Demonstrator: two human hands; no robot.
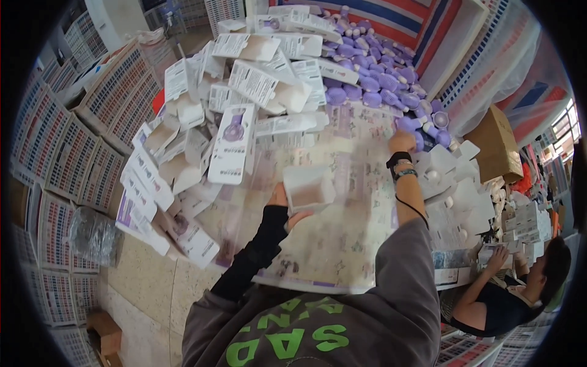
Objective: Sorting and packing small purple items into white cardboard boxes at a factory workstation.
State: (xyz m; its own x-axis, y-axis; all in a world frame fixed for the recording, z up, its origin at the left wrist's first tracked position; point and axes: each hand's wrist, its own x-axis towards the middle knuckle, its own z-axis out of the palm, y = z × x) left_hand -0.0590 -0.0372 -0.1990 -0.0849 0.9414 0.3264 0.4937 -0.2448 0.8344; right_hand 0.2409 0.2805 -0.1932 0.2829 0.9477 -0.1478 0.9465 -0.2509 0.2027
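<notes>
Left grip (282, 202): closed around open white box (309, 188).
Right grip (402, 142): state unclear; purple pieces (422, 137) touching, far-right of box.

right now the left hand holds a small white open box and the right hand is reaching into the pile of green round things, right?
Not quite: the round things are purple, not green, as the head view shows. The left hand does hold the small white open box, and the right hand reaches into that pile.

Right hand (402, 142) fingertips perhaps hidden.
</notes>
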